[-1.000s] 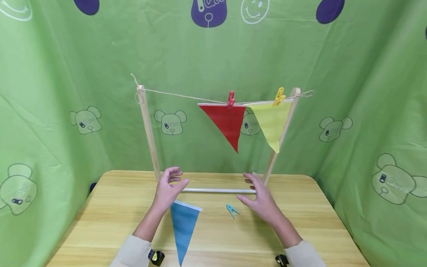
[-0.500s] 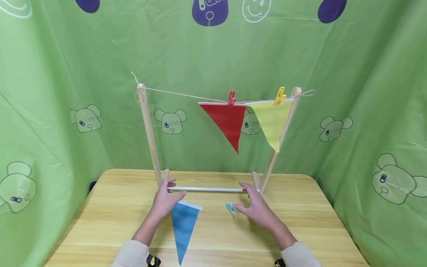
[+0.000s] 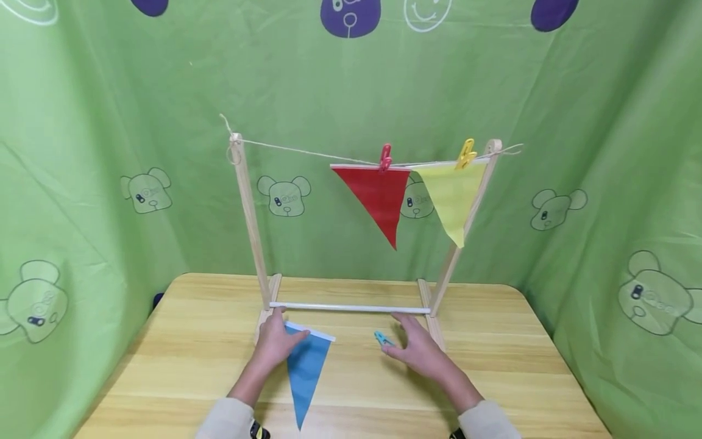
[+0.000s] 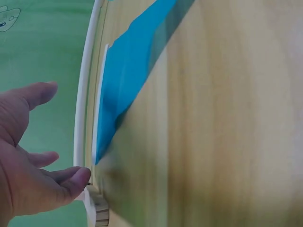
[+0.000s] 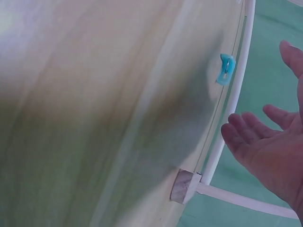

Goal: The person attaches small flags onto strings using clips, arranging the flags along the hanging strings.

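A blue triangular pennant [image 3: 309,369] with a white top edge lies on the table. My left hand [image 3: 274,340] is over its upper left corner, thumb apart from the index finger; in the left wrist view the hand [image 4: 35,175] holds nothing. A light-blue clothespin [image 3: 382,338] lies right of the pennant. My right hand [image 3: 419,350] hovers beside it with the thumb close to it, partly hiding it. The right wrist view shows the clothespin [image 5: 226,69] apart from the spread fingers of the right hand [image 5: 272,149].
Behind the hands stands a wooden frame with a left post [image 3: 250,225], a right post [image 3: 448,268] and a white crossbar [image 3: 351,307]. From its string [image 3: 307,152] hang a red pennant [image 3: 378,198] under a red clothespin [image 3: 386,157] and a yellow pennant [image 3: 452,198] under a yellow clothespin [image 3: 465,153].
Both hands have drawn back from the crossbar toward me and lower. The left has come over the pennant's corner, the right beside the light-blue clothespin. The camera view has shifted slightly.
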Demonstrator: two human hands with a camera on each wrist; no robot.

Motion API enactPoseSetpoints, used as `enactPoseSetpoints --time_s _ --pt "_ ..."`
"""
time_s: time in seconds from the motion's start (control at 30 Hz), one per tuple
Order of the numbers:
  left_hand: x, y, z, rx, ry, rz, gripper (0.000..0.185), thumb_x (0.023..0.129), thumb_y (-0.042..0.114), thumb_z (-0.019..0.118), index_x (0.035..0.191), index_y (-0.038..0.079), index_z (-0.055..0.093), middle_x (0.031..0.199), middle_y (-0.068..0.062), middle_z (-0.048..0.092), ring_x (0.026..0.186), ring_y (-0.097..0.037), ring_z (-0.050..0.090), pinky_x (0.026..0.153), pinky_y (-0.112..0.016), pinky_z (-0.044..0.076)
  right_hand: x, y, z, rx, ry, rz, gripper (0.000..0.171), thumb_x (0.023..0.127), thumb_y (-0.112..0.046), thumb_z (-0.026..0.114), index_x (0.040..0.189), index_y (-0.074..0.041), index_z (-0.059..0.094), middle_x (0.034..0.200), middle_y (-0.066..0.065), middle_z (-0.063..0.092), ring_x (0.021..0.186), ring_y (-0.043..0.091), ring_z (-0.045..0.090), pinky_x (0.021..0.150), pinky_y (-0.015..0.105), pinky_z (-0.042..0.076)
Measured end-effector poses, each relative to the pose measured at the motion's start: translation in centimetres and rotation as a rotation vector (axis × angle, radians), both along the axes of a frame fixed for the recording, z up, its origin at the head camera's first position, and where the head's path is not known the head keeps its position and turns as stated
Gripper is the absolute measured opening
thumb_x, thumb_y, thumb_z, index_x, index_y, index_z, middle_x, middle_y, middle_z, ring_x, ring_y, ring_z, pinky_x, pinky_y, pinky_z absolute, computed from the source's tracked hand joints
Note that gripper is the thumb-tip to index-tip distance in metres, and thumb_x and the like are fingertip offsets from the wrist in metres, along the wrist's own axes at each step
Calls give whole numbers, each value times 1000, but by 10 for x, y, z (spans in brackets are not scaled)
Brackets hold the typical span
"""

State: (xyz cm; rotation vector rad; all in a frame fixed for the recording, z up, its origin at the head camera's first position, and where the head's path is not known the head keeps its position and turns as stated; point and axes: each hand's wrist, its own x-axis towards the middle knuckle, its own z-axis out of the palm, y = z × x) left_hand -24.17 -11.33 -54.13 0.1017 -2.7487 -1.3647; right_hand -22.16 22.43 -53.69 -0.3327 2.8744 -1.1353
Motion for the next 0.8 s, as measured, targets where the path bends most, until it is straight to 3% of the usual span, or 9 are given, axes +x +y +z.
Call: enactPoseSetpoints --time_s 0.33,0.6,0.8 --pt "2 9 -13 -97 23 47 87 76 29 91 143 -10 48 130 -32 61 119 -51 55 98 -59 50 -2 -1 -7 24 -49 -27 90 87 -39 83 154 3 40 153 25 46 142 46 45 118 61 36" --pt "3 11 -17 -223 -3 90 95 73 37 94 140 -13 49 119 -30 54 103 -40 50 77 -48 49 -1 -3 -13 49 -59 -40 89 84 -40 85 149 5 46 145 24 53 133 42 53 114 58 43" --pt "5 14 -21 -267 20 103 89 72 36 95 131 -17 55 116 -28 52 100 -36 46 74 -43 45 -1 -7 -18 61 -74 -28 83 82 -37 87 145 4 51 136 18 59 121 31 60 107 52 51"
